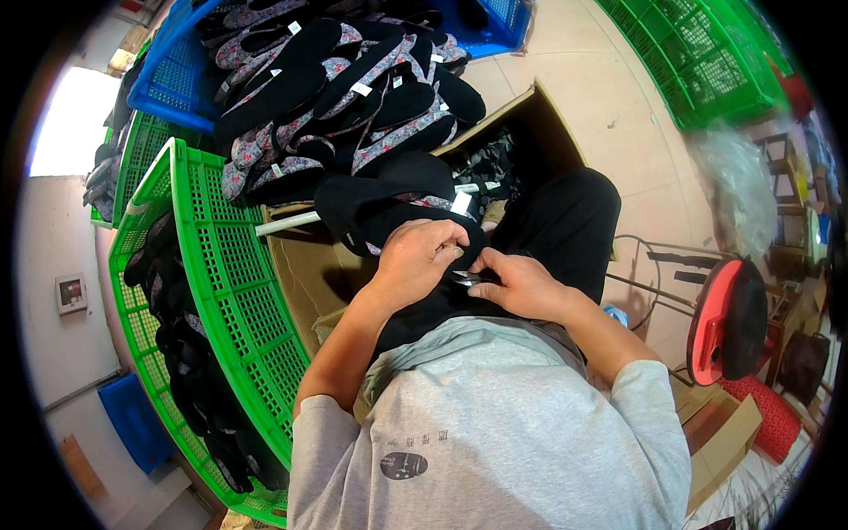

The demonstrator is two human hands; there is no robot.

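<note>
My left hand (413, 258) is closed, thumb and fingers pinched at the edge of a black slipper (362, 205) with floral lining and a white tag. The slipper rests over my lap. Close beside it, my right hand (519, 284) is closed around small metal snips (465, 278), whose tips point toward my left hand. The handle of the snips is hidden in my palm. Just beyond both hands rises a large heap of black slippers (389, 106) with flowered trim and white tags.
A blue crate (181, 84) holds the heap. Green crates stand at left (234, 265) and far right (698, 62), the left one containing black slippers. An open cardboard box (552, 115) with dark items lies ahead. At right is a red-and-black round stool seat (715, 322).
</note>
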